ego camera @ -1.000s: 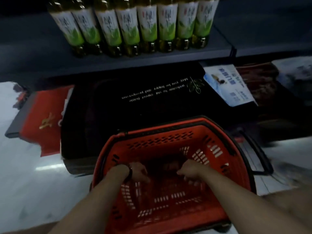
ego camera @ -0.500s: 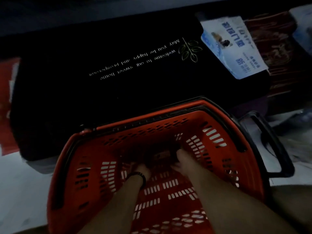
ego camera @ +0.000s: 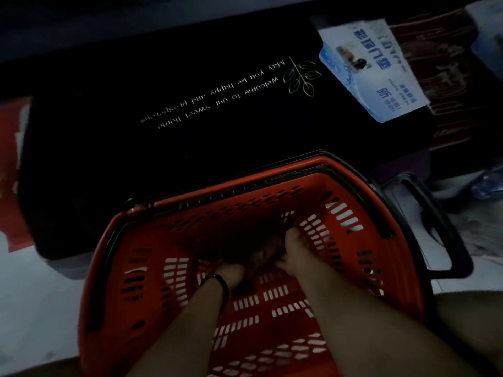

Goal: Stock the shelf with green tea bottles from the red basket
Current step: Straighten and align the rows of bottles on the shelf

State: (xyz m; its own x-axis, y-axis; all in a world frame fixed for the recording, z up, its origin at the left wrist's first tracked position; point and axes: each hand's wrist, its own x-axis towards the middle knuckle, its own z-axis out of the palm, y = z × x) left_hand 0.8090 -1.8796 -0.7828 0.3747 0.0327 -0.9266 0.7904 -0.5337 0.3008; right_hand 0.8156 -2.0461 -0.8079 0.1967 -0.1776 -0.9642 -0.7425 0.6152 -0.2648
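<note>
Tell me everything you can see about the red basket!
The red basket looks like plastic, with rows of slots cut through its walls and floor. A black handle sticks out on its right. It sits on a pale floor against a black mat. Both hands, left and right, reach into its dark bottom.

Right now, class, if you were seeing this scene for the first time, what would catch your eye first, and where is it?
The red basket fills the lower middle, with the left hand and right hand reaching deep into its dark far end. Behind it lies a black mat with pale lettering, a blue-and-white card at its right corner.
</note>
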